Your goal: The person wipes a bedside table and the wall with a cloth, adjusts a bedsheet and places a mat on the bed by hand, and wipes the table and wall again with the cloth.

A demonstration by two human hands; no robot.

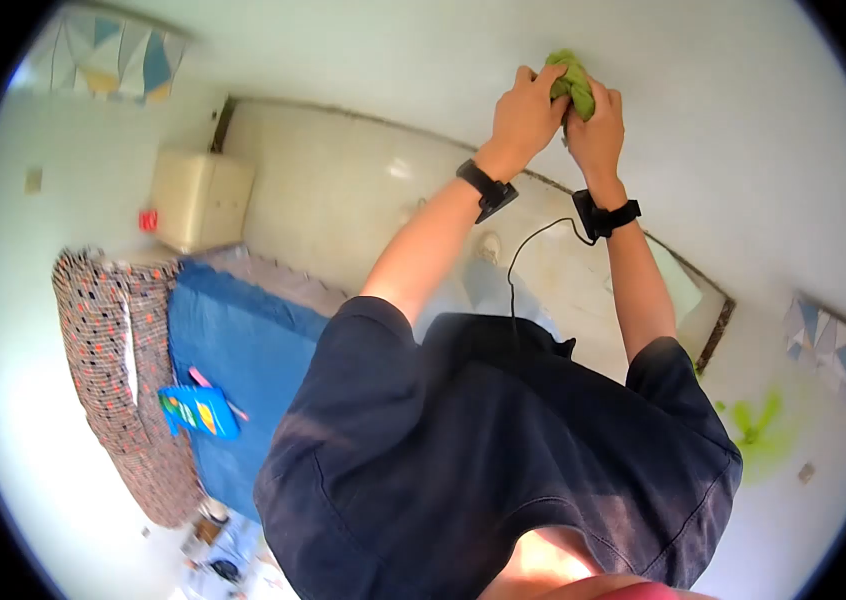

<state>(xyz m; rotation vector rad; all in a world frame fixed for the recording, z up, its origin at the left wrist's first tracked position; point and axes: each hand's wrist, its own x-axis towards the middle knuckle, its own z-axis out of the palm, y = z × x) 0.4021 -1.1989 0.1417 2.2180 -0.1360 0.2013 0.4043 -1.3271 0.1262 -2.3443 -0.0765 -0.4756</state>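
A crumpled green cloth point(573, 86) is bunched between both hands at the top of the view, in front of a pale wall. My left hand point(526, 112) has its fingers curled onto the cloth's left side. On the cloth's lower right side, my right hand point(598, 130) grips it with bent fingers. Both wrists wear black straps with a dark device, and a thin black cable runs from the one on the right. Whether the cloth touches the wall is hard to tell.
A bed with a blue cover point(243, 350) lies at left, bearing a blue bottle or pack point(200, 411) and patterned bedding point(103, 350). Behind it stands a cream cabinet point(205, 200) beside a small red object point(148, 220). A green plant-like shape point(755, 422) is at right.
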